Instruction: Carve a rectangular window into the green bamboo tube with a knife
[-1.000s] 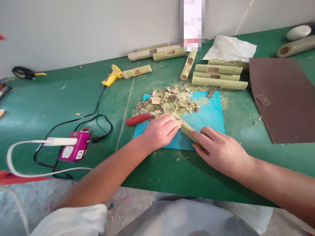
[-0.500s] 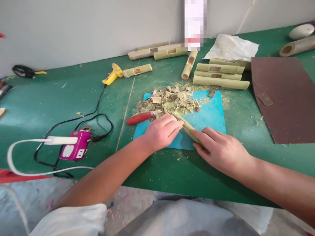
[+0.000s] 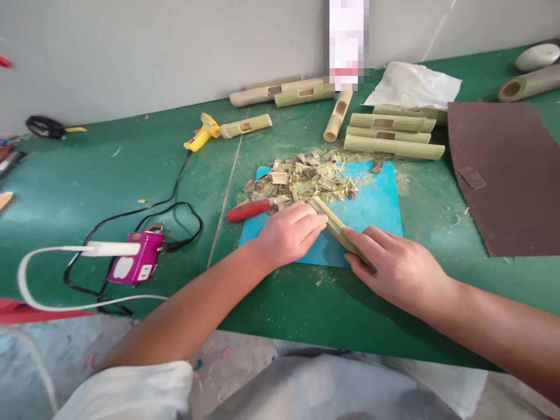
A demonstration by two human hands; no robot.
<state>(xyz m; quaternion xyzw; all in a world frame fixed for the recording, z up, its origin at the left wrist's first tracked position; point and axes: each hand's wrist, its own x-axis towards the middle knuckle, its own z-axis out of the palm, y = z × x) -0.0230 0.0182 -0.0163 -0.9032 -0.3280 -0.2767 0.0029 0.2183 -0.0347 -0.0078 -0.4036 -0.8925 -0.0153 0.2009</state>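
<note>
A pale green bamboo piece slants across the blue mat, its far end near a heap of shavings. My left hand is closed on its far part, fingers bent over it. Around the near end, my right hand grips with the thumb below and fingers along the side. Left of my left hand lies a craft knife with a red handle, its blade pointing right. Bamboo chips and shavings are piled on the back of the mat.
Notched bamboo tubes lie at the back, several beneath white paper. A yellow glue gun sits left, its black cord looping by a purple power adapter. A brown sheet is at right. The green table's front edge is near me.
The view has shifted very slightly, so everything appears a few pixels to the right. Both hands keep their hold on the bamboo piece in almost the same place.
</note>
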